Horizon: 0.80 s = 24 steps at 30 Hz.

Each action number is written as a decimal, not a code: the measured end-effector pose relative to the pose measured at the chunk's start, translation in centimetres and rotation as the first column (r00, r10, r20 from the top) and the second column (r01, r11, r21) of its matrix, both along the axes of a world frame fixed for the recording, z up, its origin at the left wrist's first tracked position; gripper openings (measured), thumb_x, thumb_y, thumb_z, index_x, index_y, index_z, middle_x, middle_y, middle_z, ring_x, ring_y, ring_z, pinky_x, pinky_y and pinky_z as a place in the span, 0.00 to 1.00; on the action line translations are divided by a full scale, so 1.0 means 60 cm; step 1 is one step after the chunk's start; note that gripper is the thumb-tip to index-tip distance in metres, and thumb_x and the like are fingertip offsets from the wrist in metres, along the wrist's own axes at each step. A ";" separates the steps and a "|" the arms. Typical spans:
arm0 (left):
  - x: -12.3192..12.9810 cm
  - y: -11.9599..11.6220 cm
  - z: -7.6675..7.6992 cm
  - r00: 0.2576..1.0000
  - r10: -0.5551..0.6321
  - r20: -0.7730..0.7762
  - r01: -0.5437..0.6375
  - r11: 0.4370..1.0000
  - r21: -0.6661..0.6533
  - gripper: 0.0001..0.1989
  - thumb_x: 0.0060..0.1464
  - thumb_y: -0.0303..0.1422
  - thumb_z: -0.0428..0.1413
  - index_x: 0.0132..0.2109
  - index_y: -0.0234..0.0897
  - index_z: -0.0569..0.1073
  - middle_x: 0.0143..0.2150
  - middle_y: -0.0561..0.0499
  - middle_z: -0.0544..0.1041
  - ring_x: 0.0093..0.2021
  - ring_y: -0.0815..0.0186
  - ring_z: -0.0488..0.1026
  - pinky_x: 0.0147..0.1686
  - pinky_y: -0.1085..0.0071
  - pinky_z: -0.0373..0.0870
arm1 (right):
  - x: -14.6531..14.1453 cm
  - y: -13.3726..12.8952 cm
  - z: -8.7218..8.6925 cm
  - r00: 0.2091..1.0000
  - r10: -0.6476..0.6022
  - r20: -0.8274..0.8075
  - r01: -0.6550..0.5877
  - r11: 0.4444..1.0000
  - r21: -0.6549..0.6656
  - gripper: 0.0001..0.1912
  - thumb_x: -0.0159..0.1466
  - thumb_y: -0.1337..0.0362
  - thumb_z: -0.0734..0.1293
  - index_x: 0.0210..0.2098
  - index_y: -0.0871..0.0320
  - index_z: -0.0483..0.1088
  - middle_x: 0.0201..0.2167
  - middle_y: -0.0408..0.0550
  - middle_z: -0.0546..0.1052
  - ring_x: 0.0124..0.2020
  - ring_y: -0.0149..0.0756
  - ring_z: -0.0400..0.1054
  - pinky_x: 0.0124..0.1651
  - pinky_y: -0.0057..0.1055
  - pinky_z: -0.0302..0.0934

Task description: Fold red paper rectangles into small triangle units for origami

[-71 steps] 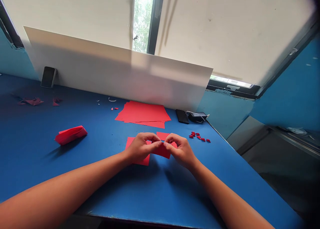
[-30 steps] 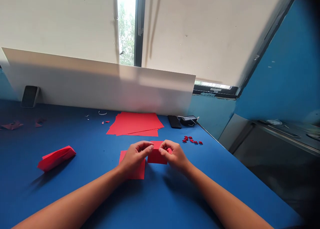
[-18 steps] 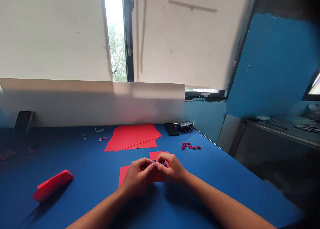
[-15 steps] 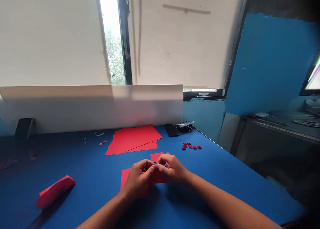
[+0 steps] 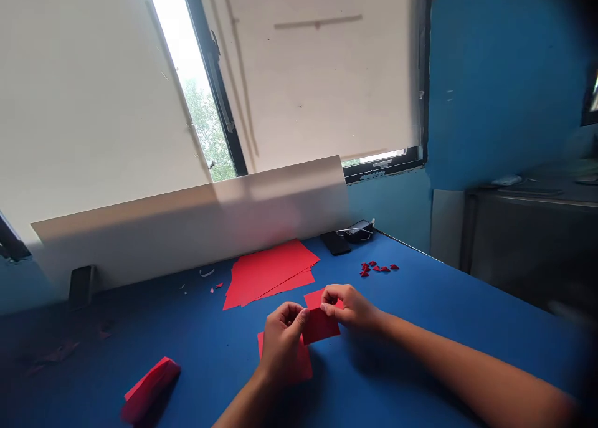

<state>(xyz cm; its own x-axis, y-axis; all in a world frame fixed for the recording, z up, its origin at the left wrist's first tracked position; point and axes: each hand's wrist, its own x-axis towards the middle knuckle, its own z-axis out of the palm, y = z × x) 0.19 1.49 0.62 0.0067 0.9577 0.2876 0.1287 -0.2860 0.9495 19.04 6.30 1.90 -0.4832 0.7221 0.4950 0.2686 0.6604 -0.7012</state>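
Right hand (image 5: 349,307) pinches red paper (image 5: 320,326), left hand (image 5: 281,344) beside.

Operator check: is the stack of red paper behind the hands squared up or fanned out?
Fanned out: the red paper sheets lie on the blue table with edges offset, the lower sheets showing past the top one.

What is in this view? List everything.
table: one, blue, below all
board: one, white, back edge
paper stack: one, red, table centre
folded paper: one, red, front left
paper scraps: several, red, right side
phone: one, black, back right
second phone: one, black, back left
charger: one, black, back right
paper sheet: one, red, under left hand
paper piece: one, red, between hands
left hand: one, over the sheet
right hand: one, holding the piece
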 end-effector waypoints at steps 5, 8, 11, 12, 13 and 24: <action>-0.002 -0.001 0.007 0.999 0.026 0.032 -0.026 1.000 0.000 0.16 0.53 0.43 0.57 0.29 0.33 0.69 0.27 0.52 0.69 0.28 0.69 0.63 0.30 0.74 0.61 | 0.002 0.005 0.003 0.999 -0.050 -0.002 0.050 0.998 0.032 0.08 0.59 0.63 0.62 0.25 0.59 0.67 0.23 0.44 0.71 0.27 0.33 0.62 0.32 0.29 0.57; -0.004 0.001 0.005 0.998 0.012 0.059 -0.012 1.000 0.005 0.15 0.54 0.43 0.57 0.30 0.33 0.70 0.28 0.51 0.70 0.29 0.69 0.64 0.31 0.74 0.62 | 0.005 0.008 0.002 0.996 -0.085 -0.004 0.085 0.994 0.068 0.09 0.59 0.62 0.62 0.24 0.59 0.65 0.24 0.44 0.71 0.27 0.33 0.62 0.33 0.30 0.57; -0.004 0.003 0.001 0.998 -0.003 0.063 0.002 1.000 0.010 0.15 0.53 0.42 0.58 0.30 0.33 0.71 0.28 0.51 0.71 0.29 0.68 0.65 0.32 0.73 0.63 | 0.007 0.005 0.002 0.992 -0.125 -0.018 0.126 0.987 0.101 0.09 0.61 0.63 0.61 0.25 0.59 0.65 0.25 0.44 0.70 0.28 0.33 0.62 0.34 0.31 0.57; -0.004 0.003 0.000 0.998 -0.001 0.066 0.000 1.000 0.010 0.15 0.53 0.42 0.58 0.30 0.33 0.72 0.27 0.51 0.72 0.29 0.68 0.65 0.32 0.73 0.64 | 0.007 0.003 0.003 0.991 -0.130 -0.026 0.132 0.985 0.113 0.08 0.61 0.63 0.61 0.27 0.59 0.65 0.26 0.45 0.70 0.29 0.34 0.62 0.35 0.31 0.57; -0.004 0.003 0.000 0.997 0.003 0.072 -0.003 1.000 0.008 0.15 0.52 0.42 0.59 0.30 0.33 0.73 0.27 0.50 0.72 0.29 0.67 0.66 0.31 0.72 0.64 | 0.007 0.000 0.004 0.992 -0.123 -0.033 0.126 0.984 0.126 0.06 0.61 0.64 0.62 0.30 0.59 0.66 0.29 0.45 0.71 0.31 0.34 0.63 0.36 0.32 0.57; -0.002 0.000 0.004 0.999 -0.045 0.012 0.045 0.998 0.039 0.14 0.51 0.41 0.60 0.31 0.33 0.79 0.31 0.46 0.76 0.34 0.62 0.70 0.37 0.69 0.66 | -0.001 -0.003 -0.006 0.993 -0.024 0.115 -0.002 0.976 0.216 0.07 0.61 0.65 0.67 0.27 0.58 0.72 0.26 0.43 0.75 0.29 0.33 0.65 0.39 0.33 0.55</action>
<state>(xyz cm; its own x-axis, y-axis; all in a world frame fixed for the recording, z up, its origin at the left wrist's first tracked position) 0.09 1.46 0.89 0.0458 0.9448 0.3245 0.1031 -0.3275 0.9392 19.00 6.12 1.53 -0.5393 0.6104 0.5801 0.3484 0.7889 -0.5062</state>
